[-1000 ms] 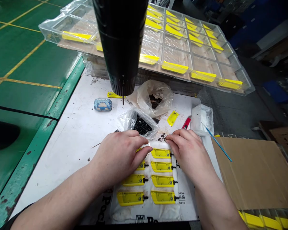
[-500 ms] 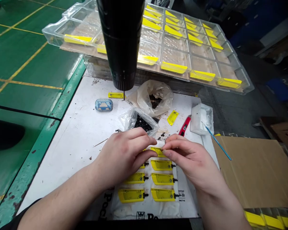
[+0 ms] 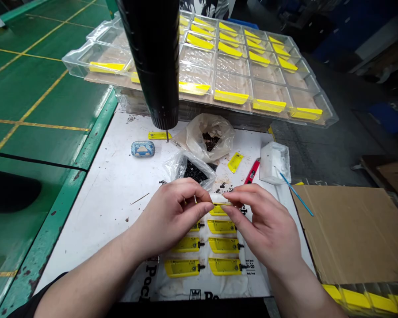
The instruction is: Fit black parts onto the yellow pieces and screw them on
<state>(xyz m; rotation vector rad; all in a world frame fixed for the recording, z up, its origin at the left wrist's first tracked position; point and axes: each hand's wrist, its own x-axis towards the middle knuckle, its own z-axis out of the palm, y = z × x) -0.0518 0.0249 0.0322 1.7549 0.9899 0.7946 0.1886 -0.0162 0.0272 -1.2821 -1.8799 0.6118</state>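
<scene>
Both my hands meet over the white bench point(image 3: 112, 185). My left hand point(image 3: 172, 214) and my right hand point(image 3: 262, 223) pinch the same small yellow plastic part point(image 3: 219, 207) between their fingertips, just above two columns of similar yellow parts point(image 3: 222, 245) laid on a printed white sheet point(image 3: 252, 282). An open clear bag of small black screws point(image 3: 194, 170) lies just beyond my fingers. A black electric screwdriver point(image 3: 155, 66) hangs down over the bench, its bit near a loose yellow part point(image 3: 157, 135).
A clear compartment tray point(image 3: 239, 84) with yellow parts spans the back. A second bag point(image 3: 208, 137), a blue tin point(image 3: 142, 149), a red cutter point(image 3: 252, 171), a white box point(image 3: 274, 162) and a blue stick point(image 3: 296, 194) lie around. Cardboard point(image 3: 354, 229) sits right; green floor lies left.
My hands have lifted the top yellow part off the sheet and drawn together, pinching it between both sets of fingertips. The view has tilted slightly.
</scene>
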